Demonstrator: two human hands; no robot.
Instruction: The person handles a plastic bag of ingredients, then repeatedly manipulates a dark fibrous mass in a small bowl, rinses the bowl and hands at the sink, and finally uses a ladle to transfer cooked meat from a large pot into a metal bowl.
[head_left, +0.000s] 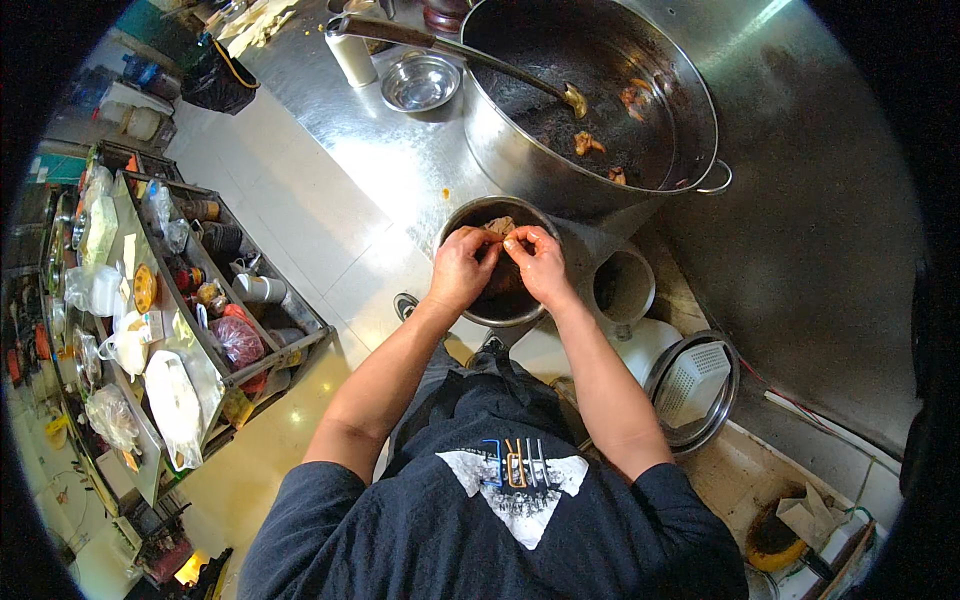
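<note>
My left hand (466, 261) and my right hand (535, 261) meet at the fingertips over a round metal pot (489, 321). Between thumbs and forefingers they pinch a brownish piece of food (498, 225), which looks like cooked meat; the fingers cover part of it. Dark contents in the pot are too shaded to make out. Just beyond stands a large metal stockpot (491, 139) with several brown food pieces (587, 142) inside. A long-handled ladle (480, 56) rests across its rim, its bowl inside.
Left of the stockpot are a small metal bowl (420, 82) and a white cylindrical container (351, 60) on the steel counter (315, 90). Loaded shelving (225, 379) stands at left. On the right are an empty-looking bucket (624, 285) and a perforated white basket (697, 382).
</note>
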